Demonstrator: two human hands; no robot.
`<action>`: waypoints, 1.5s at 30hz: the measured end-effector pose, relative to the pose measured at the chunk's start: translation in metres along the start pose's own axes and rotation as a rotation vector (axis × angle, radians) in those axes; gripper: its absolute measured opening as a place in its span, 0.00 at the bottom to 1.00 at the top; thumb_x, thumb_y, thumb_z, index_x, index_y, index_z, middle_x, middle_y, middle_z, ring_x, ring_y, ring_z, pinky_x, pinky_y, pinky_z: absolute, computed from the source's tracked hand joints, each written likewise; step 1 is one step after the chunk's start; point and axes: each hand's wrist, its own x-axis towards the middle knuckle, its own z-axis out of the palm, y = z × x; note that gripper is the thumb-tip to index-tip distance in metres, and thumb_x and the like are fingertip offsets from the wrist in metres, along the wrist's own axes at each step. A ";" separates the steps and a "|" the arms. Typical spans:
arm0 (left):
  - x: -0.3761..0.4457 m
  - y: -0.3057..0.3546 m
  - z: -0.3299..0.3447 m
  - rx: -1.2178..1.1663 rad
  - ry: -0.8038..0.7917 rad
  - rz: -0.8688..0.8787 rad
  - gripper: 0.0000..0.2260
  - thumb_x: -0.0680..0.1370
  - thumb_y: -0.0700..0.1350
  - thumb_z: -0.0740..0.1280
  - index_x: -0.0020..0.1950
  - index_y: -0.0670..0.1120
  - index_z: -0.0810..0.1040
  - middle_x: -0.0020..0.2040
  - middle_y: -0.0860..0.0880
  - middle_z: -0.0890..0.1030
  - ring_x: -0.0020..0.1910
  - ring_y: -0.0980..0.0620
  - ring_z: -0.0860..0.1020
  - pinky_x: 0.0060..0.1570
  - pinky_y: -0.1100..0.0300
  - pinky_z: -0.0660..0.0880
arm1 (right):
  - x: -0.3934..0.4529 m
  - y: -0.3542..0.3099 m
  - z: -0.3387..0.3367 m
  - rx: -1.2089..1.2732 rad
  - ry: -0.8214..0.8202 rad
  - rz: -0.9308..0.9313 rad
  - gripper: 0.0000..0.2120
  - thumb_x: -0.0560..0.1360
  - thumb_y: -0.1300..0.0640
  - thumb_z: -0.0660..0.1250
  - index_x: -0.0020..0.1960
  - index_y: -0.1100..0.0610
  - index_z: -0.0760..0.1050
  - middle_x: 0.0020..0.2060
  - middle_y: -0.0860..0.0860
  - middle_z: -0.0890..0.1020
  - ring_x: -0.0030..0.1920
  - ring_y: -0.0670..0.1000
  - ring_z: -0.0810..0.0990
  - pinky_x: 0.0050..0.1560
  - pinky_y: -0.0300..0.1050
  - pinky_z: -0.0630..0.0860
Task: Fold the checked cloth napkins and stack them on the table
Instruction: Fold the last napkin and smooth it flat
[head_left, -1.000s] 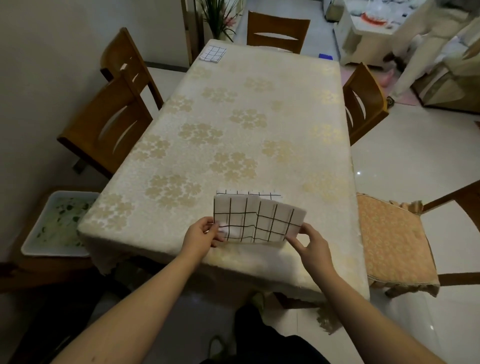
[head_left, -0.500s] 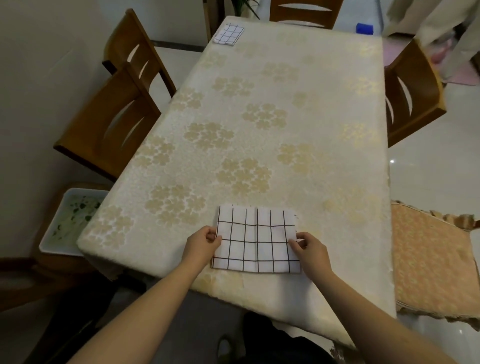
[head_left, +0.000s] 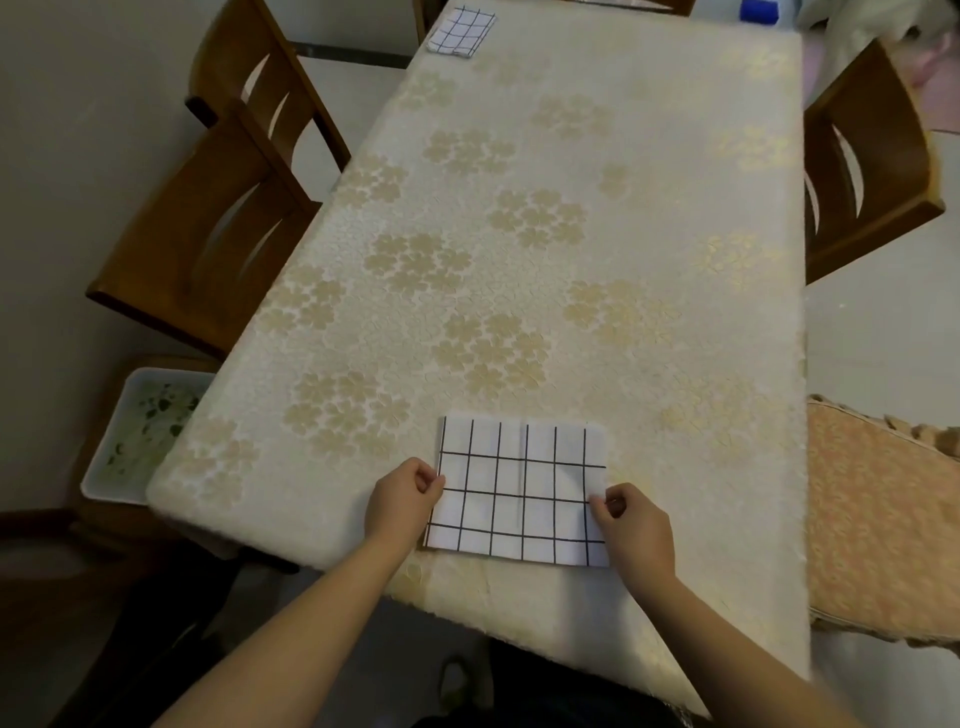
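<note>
A white napkin with a black check (head_left: 522, 491) lies flat and folded near the front edge of the table (head_left: 545, 234), which wears a cream cloth with gold flowers. My left hand (head_left: 402, 499) pinches the napkin's left edge with curled fingers. At the napkin's right edge my right hand (head_left: 631, 527) pinches it about halfway down. A second folded checked napkin (head_left: 461, 30) lies at the table's far left corner.
Two wooden chairs (head_left: 208, 218) stand along the left side and another wooden chair (head_left: 862, 166) on the right. A cushioned seat (head_left: 883, 514) is at the near right. A white tray (head_left: 140, 436) sits low at the left, beside the table.
The napkin was held up slightly and half folded a second ago; it now lies flat on the table. Both hands stayed on its side edges. The view has tilted downward.
</note>
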 end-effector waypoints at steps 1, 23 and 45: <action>0.001 0.000 0.000 0.001 -0.002 -0.001 0.06 0.78 0.51 0.68 0.45 0.50 0.77 0.38 0.53 0.78 0.37 0.56 0.76 0.35 0.62 0.73 | 0.001 0.000 0.000 0.002 0.001 0.007 0.08 0.77 0.50 0.68 0.43 0.53 0.75 0.34 0.46 0.79 0.35 0.45 0.77 0.33 0.41 0.70; 0.000 -0.016 0.047 0.708 -0.046 0.610 0.30 0.81 0.58 0.49 0.80 0.46 0.53 0.81 0.47 0.51 0.79 0.50 0.50 0.74 0.46 0.52 | -0.005 -0.049 0.105 -0.456 -0.058 -0.658 0.25 0.81 0.52 0.49 0.76 0.59 0.61 0.76 0.54 0.63 0.76 0.53 0.61 0.74 0.49 0.51; 0.000 -0.011 0.040 0.659 -0.079 0.518 0.32 0.80 0.65 0.49 0.80 0.54 0.45 0.80 0.41 0.39 0.79 0.44 0.40 0.75 0.48 0.42 | 0.053 0.005 0.026 -0.660 -0.078 -0.487 0.32 0.80 0.36 0.39 0.80 0.47 0.40 0.79 0.45 0.41 0.78 0.48 0.38 0.76 0.53 0.36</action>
